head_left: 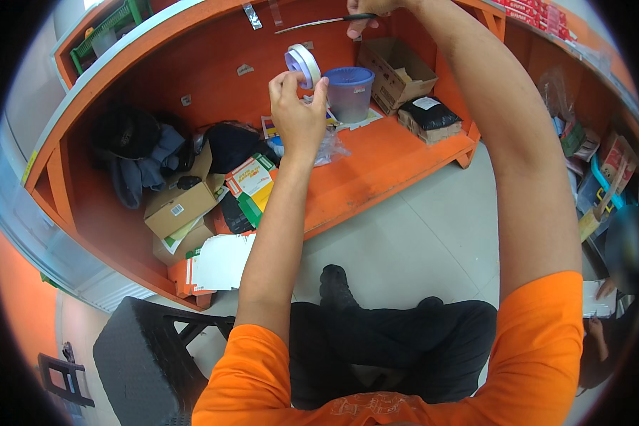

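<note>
My left hand (298, 106) is raised in front of the orange shelf unit, fingers closed around a roll of tape (307, 65) with a pale purple core. At the top edge my right hand (369, 15) grips a long, thin-bladed tool (319, 26) with a dark handle. Its blade points left, above the tape roll; I cannot make out whether it is a knife or closed scissors. Part of the right hand lies outside the picture. Short tape strips (252, 15) stick to the orange panel left of the blade.
On the orange shelf stand a lidded bucket (350, 96), an open cardboard box (394, 74) and a black-wrapped parcel (429, 117). Cartons (181, 206) and dark clothing (145, 153) fill the left side. A black stool (145, 362) is at lower left. Another person's hand (606, 287) shows far right.
</note>
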Motion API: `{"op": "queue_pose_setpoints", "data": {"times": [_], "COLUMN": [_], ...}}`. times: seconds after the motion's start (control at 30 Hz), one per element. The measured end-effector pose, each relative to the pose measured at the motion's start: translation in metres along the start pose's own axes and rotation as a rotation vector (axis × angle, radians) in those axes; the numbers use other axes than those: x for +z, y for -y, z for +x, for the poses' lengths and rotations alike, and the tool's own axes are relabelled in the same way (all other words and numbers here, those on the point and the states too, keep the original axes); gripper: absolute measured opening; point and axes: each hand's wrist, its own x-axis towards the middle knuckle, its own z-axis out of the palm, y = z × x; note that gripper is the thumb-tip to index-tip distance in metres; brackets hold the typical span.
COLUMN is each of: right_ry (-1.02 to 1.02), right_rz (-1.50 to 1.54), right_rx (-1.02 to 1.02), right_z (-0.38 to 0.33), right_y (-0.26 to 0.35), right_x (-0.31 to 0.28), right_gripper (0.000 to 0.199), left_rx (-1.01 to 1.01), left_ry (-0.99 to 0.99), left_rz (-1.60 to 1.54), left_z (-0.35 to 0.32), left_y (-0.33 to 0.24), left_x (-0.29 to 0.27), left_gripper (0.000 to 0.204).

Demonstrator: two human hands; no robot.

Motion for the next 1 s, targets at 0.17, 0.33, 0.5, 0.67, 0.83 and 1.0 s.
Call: {"op": "queue_pose_setpoints", "data": {"times": [0.17,0.33,0.5,0.67,0.83,1.0], "right_ry": [0.124,-0.255,-0.567,-0.588,-0.644,-0.724], "right_rz": [0.216,1.227,1.459,1.591,1.657,1.699], "right_rx": [0.273,0.181,0.037,0.144,0.113,-0.070], "right_z": [-0.023,-0.082,-0.133,-0.157,-0.186,-0.202], "right_y": [-0.017,0.033,0.090,0.110,0.124,0.129], "right_x": [0.030,0.157,0.221,0.245,0.257,0.282], "right_gripper": [0.047,0.038,0.042,0.035,0.032,0.034], "left_rx": [-0.066,-0.061,-0.031,-0.005,0.061,-0.198], "left_ry": [0.026,0.036,0.082,0.128,0.203,0.161], "left_rz": [-0.049,-0.048,-0.132,-0.115,-0.125,-0.371], "left_z": [-0.021,-0.068,-0.126,-0.163,-0.176,-0.170], "left_y": [-0.006,-0.032,-0.053,-0.064,-0.075,-0.087], "left_x": [-0.007,-0.026,-0.022,-0.030,-0.052,-0.092], "left_gripper": [0.028,0.029,0.029,0.031,0.030,0.035]}}
